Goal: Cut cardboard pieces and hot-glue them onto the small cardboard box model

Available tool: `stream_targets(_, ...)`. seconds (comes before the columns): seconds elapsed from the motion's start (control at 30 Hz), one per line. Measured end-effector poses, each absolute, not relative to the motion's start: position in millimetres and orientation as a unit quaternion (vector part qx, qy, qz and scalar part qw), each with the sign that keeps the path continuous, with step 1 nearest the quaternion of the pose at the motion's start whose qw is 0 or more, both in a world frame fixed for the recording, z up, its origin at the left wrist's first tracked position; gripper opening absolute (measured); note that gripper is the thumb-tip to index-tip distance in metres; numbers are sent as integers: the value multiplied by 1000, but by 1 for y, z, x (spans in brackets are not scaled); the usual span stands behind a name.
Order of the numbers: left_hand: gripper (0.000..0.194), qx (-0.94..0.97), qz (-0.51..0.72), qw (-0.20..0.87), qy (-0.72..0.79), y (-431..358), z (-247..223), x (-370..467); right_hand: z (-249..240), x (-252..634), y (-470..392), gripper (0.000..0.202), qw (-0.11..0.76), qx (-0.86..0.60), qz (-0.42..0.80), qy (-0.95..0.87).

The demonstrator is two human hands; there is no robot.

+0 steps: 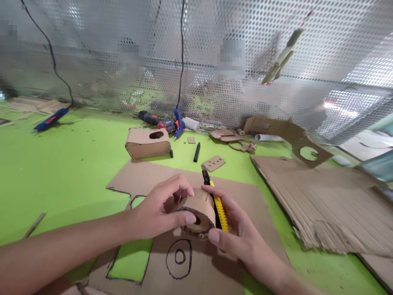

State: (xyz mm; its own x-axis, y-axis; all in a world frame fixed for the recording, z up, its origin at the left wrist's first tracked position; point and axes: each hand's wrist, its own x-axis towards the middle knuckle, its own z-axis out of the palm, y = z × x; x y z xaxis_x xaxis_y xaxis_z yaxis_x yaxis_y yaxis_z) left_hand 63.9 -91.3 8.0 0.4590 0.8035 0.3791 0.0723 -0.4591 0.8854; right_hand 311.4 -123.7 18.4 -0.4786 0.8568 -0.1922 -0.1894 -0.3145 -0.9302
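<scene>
Between my two hands is a round cardboard piece (199, 207) with a thick rim and a dark hole in its face. My left hand (172, 205) grips it from the left, thumb across the front and fingers curled over the top. On the other side, my right hand (236, 223) has its thumb at the lower edge and its index finger at the top. A yellow and black utility knife (219, 205) lies close behind the piece, partly covered by my right hand. Under both hands is a cut cardboard sheet (245, 192) with a marker-drawn circle (179, 258) on it.
Behind stand a cardboard box (147, 143) with a hole, a blue glue gun (178, 123) and a power drill (156, 121). A black marker (197, 152) and a slotted cardboard piece (214, 163) lie nearer. Large cardboard sheets (319, 200) cover the right side. A perforated metal screen (202, 61) bounds the green table.
</scene>
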Motion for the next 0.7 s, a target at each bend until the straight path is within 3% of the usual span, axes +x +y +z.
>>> stream_targets(0.1, 35, 736, 484, 390, 268, -84, 7, 63, 22, 310, -119, 68, 401, -366, 746, -385)
stream_targets(0.17, 25, 705, 540, 348, 302, -77, 7, 61, 23, 310, -114, 57, 436, -380, 751, -317)
stream_targets(0.27, 15, 669, 591, 213, 397, -58, 12, 49, 23, 309, -111, 50, 462, -403, 744, -264)
stream_targets(0.37, 41, 671, 583, -21, 457, -32, 20, 23, 25, 309, -112, 56, 460, -428, 729, -271)
stream_targets(0.43, 51, 677, 519, -124, 507, -14, 22, 0, 26, 308, -115, 59, 454, -440, 718, -292)
stream_targets(0.53, 73, 670, 427, -135, 592, 5, 15, -29, 27, 308, -117, 62, 444, -455, 707, -310)
stream_targets(0.7, 62, 655, 410, -46, 633, 14, -1, -44, 25, 309, -117, 64, 448, -467, 702, -297)
